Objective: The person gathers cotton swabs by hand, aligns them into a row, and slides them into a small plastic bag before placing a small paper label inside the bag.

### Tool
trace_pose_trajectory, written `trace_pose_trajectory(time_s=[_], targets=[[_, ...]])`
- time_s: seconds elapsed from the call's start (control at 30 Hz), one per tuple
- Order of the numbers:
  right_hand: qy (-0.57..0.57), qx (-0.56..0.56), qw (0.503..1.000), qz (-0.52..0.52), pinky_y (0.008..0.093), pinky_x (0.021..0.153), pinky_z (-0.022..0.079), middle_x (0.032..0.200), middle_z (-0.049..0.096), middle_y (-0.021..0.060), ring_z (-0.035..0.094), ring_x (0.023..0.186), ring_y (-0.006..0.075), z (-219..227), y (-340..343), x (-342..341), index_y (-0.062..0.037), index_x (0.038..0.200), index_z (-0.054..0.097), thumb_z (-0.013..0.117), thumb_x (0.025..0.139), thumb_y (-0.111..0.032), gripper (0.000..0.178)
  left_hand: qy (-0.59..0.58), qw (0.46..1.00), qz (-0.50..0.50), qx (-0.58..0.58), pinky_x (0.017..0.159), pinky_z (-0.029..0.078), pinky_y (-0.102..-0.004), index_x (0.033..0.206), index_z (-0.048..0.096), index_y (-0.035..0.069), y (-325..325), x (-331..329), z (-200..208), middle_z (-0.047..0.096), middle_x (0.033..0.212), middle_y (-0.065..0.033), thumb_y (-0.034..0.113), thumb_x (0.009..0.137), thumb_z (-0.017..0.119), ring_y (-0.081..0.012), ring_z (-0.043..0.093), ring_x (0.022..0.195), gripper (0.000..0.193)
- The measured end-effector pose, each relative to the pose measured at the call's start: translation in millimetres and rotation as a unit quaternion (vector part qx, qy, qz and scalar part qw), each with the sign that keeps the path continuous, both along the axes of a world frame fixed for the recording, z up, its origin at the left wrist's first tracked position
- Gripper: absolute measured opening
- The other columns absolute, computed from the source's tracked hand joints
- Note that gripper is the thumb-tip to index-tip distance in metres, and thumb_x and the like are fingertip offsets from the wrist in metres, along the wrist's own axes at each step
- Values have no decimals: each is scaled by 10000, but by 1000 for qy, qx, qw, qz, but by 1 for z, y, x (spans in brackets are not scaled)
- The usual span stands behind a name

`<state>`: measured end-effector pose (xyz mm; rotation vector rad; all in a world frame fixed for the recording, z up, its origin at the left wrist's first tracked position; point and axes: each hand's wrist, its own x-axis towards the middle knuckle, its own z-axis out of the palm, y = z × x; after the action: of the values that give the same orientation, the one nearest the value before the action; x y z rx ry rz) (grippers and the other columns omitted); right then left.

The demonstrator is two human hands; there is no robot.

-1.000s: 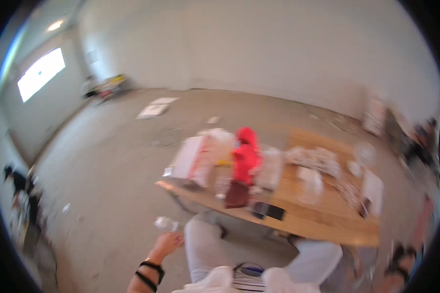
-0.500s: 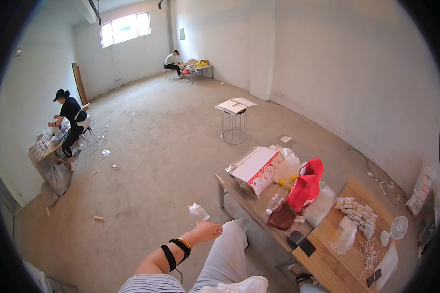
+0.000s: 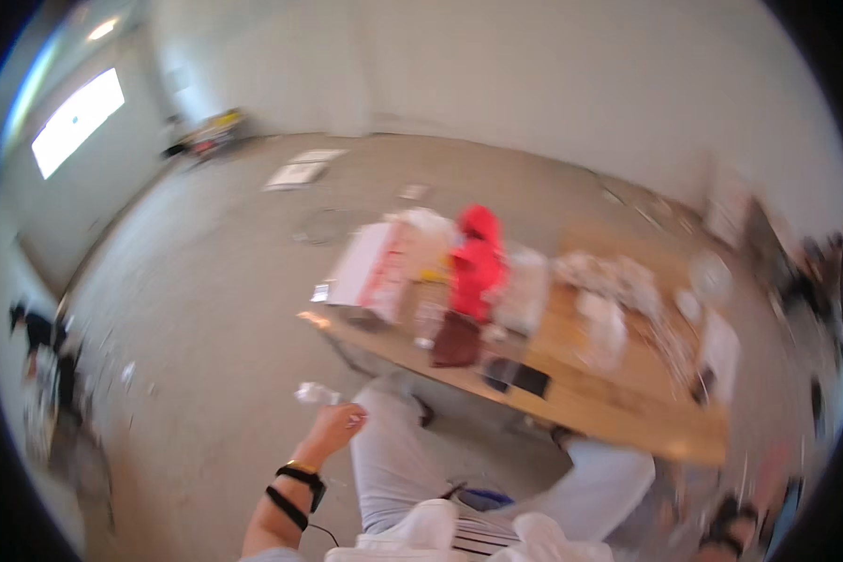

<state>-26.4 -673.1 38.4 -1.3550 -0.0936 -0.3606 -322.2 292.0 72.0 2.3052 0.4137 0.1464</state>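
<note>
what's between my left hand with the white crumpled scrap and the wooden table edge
In the head view, only the person's grey-trousered knee lies between left hand and wooden table.

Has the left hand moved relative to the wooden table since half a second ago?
Cannot tell. The left hand stays out left of the wooden table, near a white scrap, but the camera swung and blurred.

Your left hand (image 3: 332, 429) has open floor (image 3: 206, 309) to its left; the crowded table (image 3: 618, 403) and your knees (image 3: 393, 440) block the right.

Red bag (image 3: 478, 262); wooden table (image 3: 618, 398); white scrap (image 3: 315, 393), prob. paper; grey floor (image 3: 206, 309).
</note>
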Motion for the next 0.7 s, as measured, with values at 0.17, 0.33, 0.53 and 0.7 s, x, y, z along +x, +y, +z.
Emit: trace_pose_trajectory(time_s=[0.17, 0.33, 0.53, 0.7], targets=[[79, 65, 984, -145, 372, 1154, 315, 1535, 389, 90, 377, 1392, 257, 33, 32, 19, -83, 1487, 402, 488, 1032, -409, 566, 10, 988, -59, 142, 777, 520, -394, 946, 705, 97, -33, 39, 45, 733, 917, -70, 210, 888, 676, -216, 718, 813, 131], [116, 46, 982, -139, 265, 953, 459, 1233, 621, 48, 588, 1079, 115, 29, 13, 35, -97, 1357, 568, 576, 991, -344, 443, -2, 982, -131, 134, 814, 493, -392, 986, 705, 107, -70, 90, 27, 723, 904, -67, 214, 876, 681, -227, 705, 841, 155], [189, -107, 966, -144, 259, 611, 440, 710, 570, -43, 502, 630, 72, -41, 173, 78, -91, 1047, 695, 686, 928, -276, 220, 18, 980, -154, 122, 813, 487, -390, 1017, 703, 103, -94, 109, 42, 716, 917, -72, 223, 868, 694, -234, 698, 838, 191], [218, -368, 900, -89, 328, 695, 517, 808, 698, 72, 634, 753, 141, -34, 356, 69, -9, 963, 728, 716, 864, -283, 292, 32, 975, -216, 45, 814, 500, -399, 1046, 695, 92, -142, 160, 21, 717, 993, -76, 232, 858, 713, -233, 693, 863, 235]])
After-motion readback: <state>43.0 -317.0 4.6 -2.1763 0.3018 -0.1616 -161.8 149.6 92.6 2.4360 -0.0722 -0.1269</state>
